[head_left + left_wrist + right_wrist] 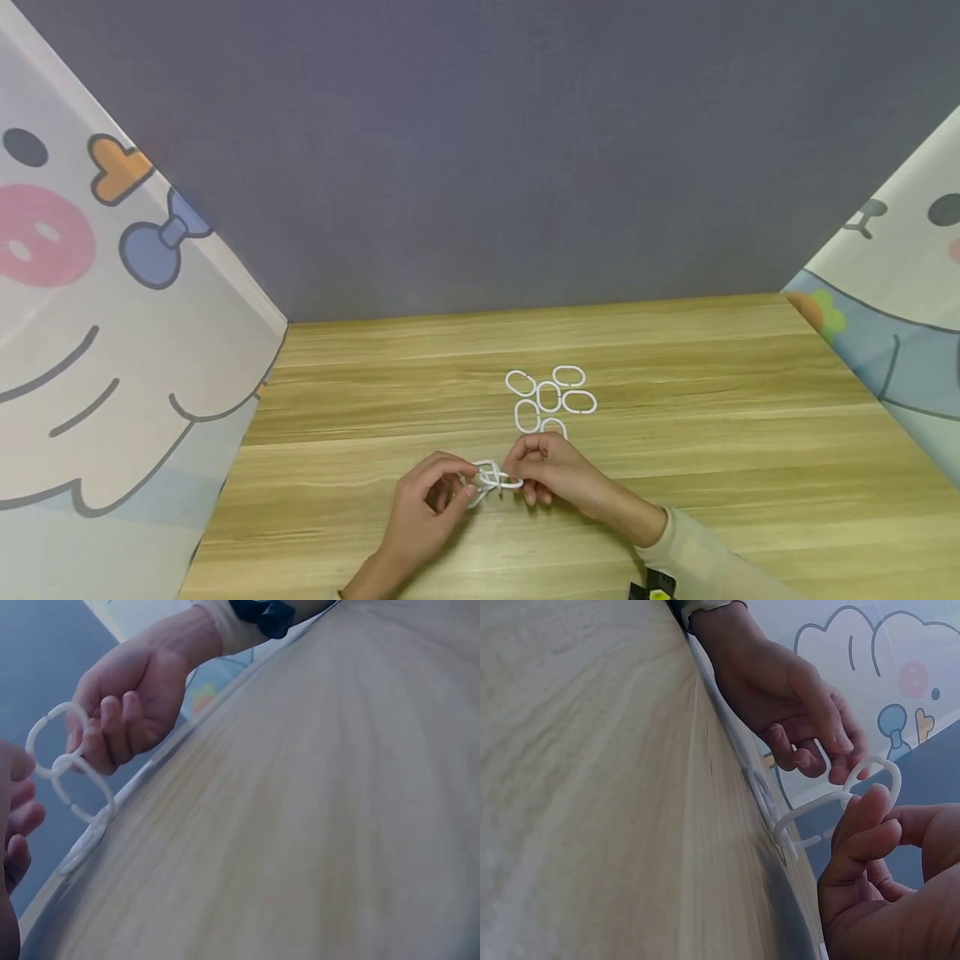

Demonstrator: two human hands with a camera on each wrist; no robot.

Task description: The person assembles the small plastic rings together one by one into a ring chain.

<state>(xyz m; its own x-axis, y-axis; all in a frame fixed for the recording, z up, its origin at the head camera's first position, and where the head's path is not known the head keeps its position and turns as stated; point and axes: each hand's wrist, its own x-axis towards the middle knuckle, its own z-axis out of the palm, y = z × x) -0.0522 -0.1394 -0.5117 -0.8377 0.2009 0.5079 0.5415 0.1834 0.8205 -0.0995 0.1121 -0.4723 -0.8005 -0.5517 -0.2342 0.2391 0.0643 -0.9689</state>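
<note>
A short chain of interlocked white oval links (517, 484) lies between the two hands, low above the table. My left hand (427, 504) pinches one link between thumb and index finger on the chain's left side. From the right, my right hand (558, 471) pinches another link with thumb and index finger. In the left wrist view an upper link (73, 709) hangs linked to a lower link (96, 780), whose end reaches more links near the tabletop. The right wrist view shows a raised link (895, 776) between the fingertips. Fingers partly hide where the links join.
Several loose white links (561, 398) lie flat just beyond the right hand, one partly covered by it. The wooden table (337, 400) meets a grey wall (480, 167) behind. Cartoon panels stand left and right. A black device (652, 586) sits by the right sleeve.
</note>
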